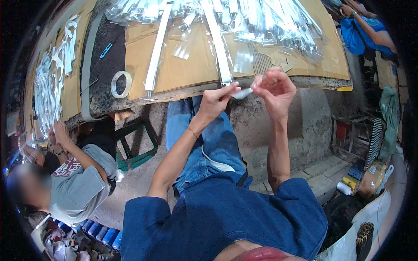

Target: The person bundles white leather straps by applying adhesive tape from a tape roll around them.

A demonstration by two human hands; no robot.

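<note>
Near the front edge of the table, my left hand pinches one end of a small whitish, translucent piece. The fingertips of my right hand close on its other end, so it stretches between the two hands; its exact kind is too small to tell. Just beyond my left fingers lies a white strap in a clear plastic sleeve, its near end close to them. Another white strap with a metal clip lies further left, its clip at the table edge.
A heap of plastic-wrapped straps covers the back of the cardboard-topped table. To the left are a tape roll, a blue cutter and more straps handled by another person. A green stool stands below.
</note>
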